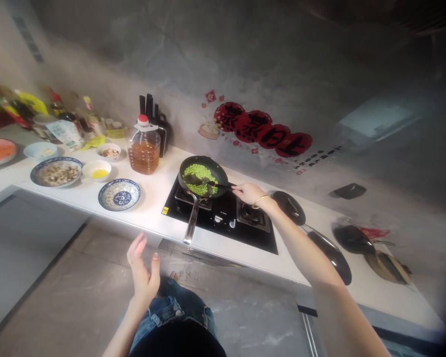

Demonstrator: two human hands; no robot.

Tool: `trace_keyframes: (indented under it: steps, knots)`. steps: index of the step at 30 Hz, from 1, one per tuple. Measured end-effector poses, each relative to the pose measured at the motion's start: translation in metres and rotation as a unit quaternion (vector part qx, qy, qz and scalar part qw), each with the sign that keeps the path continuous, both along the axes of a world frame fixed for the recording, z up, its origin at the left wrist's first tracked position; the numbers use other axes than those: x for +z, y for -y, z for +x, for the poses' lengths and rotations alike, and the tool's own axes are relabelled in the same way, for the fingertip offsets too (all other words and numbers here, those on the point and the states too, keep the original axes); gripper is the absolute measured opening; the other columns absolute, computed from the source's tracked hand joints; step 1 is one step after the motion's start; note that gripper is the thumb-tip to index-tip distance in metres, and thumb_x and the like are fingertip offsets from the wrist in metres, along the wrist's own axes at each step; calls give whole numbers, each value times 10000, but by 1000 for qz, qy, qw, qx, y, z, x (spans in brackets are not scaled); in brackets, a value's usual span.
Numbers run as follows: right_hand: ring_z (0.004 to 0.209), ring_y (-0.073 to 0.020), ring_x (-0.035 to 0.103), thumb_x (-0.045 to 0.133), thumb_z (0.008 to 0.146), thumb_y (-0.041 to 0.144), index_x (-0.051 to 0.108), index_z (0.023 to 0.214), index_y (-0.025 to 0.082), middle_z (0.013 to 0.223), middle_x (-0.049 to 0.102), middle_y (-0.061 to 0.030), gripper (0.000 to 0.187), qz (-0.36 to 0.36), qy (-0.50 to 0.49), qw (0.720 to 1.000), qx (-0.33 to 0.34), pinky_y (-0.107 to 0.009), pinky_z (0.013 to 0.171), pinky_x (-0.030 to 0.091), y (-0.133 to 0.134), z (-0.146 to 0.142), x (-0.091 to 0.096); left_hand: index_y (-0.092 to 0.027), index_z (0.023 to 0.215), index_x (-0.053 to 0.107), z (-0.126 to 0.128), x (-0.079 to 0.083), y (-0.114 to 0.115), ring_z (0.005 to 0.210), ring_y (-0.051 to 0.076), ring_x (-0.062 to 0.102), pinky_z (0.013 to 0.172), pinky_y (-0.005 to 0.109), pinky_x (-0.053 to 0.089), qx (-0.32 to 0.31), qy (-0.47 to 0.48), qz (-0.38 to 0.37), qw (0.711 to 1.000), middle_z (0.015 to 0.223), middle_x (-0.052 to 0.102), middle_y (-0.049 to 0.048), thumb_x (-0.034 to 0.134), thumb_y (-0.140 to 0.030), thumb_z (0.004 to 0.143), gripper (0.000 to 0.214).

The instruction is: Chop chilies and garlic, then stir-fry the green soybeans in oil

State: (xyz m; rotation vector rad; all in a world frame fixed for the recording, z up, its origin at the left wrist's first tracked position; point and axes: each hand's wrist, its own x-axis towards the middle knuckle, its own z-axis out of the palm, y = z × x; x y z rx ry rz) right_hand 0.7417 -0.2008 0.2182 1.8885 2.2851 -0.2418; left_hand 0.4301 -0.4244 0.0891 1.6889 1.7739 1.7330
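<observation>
Green peas (197,174) lie in a dark frying pan (220,171) on the left burner of the black gas hob (226,213). The pan's metal handle (192,223) points toward me over the counter edge. My right hand (250,193) is closed round the handle of a black spatula (223,186), whose head is down among the peas. In front of the counter, my left hand (143,270) is raised with its fingers apart and nothing in it. It is apart from the pan handle. A patterned blue-and-white plate (119,195) sits on the counter beyond it.
Left of the hob stand an oil jug (144,148), a knife block (163,134), a plate of chopped mushrooms (56,172) and a bowl with yellow liquid (97,171). Several bottles line the back left. Pan lids (288,207) and another dark pan (353,239) lie to the right.
</observation>
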Motion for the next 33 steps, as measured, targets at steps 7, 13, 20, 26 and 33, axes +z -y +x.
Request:
trace_keyframes:
  steps: [7, 13, 20, 26, 33]
  knots:
    - [1023, -225, 694, 512, 912, 255, 782, 1020, 238, 1239, 679, -11, 291, -79, -17, 997, -17, -299, 950, 491, 22, 10, 16, -199, 1354, 417, -12, 1, -9, 1317, 262, 428, 1096, 488, 333, -41, -6, 3, 999, 1373, 480, 161, 512, -168, 893, 472]
    - [1136, -243, 646, 442, 967, 294, 639, 1303, 207, 1263, 667, -83, 399, 5, 9, 998, -63, -339, 1012, 465, 16, -37, -32, -195, 1352, 422, -34, 1, -11, 1321, 259, 421, 1104, 478, 325, -47, -11, -1, 999, 1376, 477, 163, 517, -167, 892, 471]
    - [1137, -234, 645, 378, 1004, 324, 547, 1388, 211, 1259, 666, -117, 434, 60, 14, 991, -117, -351, 1012, 458, -28, -46, -67, -195, 1344, 426, -64, -2, -7, 1309, 272, 438, 1098, 498, 321, -5, -23, -19, 1000, 1369, 490, 159, 526, -196, 893, 461]
    - [1206, -230, 598, 401, 992, 281, 596, 1339, 160, 1317, 624, -132, 416, 48, -18, 991, -121, -329, 1027, 432, -60, -30, -66, -178, 1344, 433, -68, 0, -6, 1314, 278, 433, 1107, 509, 302, 28, -26, -15, 999, 1366, 494, 169, 541, -194, 884, 472]
    - [982, -214, 695, 476, 936, 248, 765, 1073, 198, 1106, 740, -64, 324, -14, 4, 997, -78, -266, 874, 484, -40, 31, -10, -188, 1355, 422, -38, -4, -10, 1329, 271, 423, 1120, 498, 307, 21, 0, -18, 1000, 1379, 470, 168, 531, -178, 885, 482]
